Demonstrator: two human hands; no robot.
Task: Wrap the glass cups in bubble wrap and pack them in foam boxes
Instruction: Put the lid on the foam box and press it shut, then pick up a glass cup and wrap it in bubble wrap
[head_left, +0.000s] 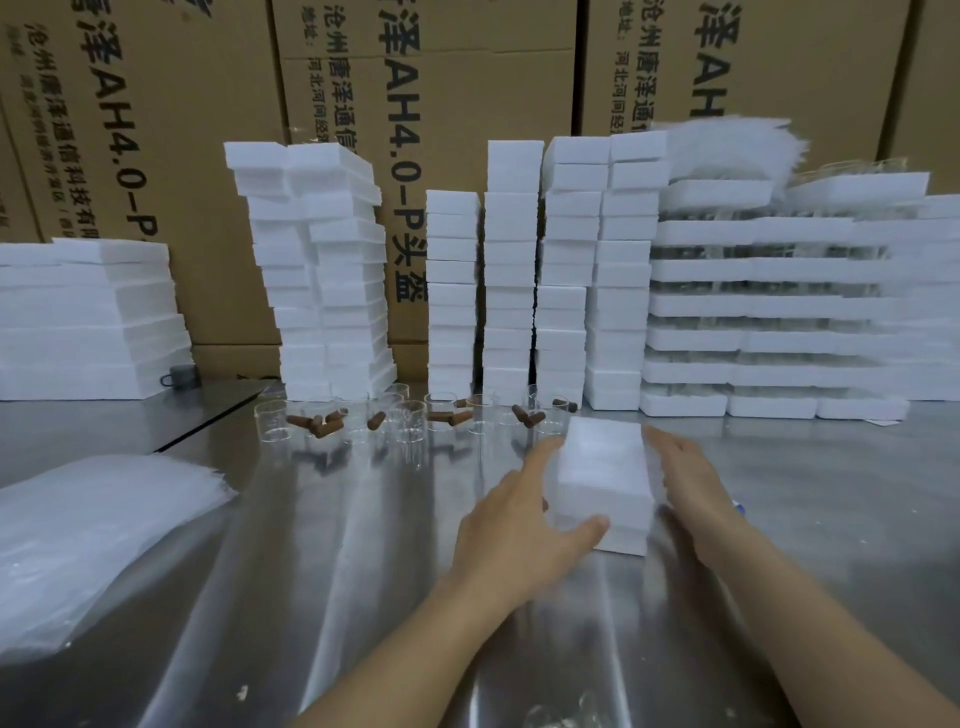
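Observation:
A closed white foam box (605, 480) stands on the steel table (322, 545) right of centre. My left hand (519, 512) grips its left side, thumb across the near face. My right hand (693, 483) lies against its right side with fingers straight. Several clear glass cups (410, 415) and brown stoppers (322, 423) stand in a loose row beyond the box. A pile of bubble wrap sheets (88, 540) lies at the left.
Tall stacks of white foam boxes (509, 270) line the back of the table, with trays of glass cups (769, 291) stacked at the right. Cardboard cartons (171, 130) form a wall behind. More bubble wrap (727, 143) tops the right stack.

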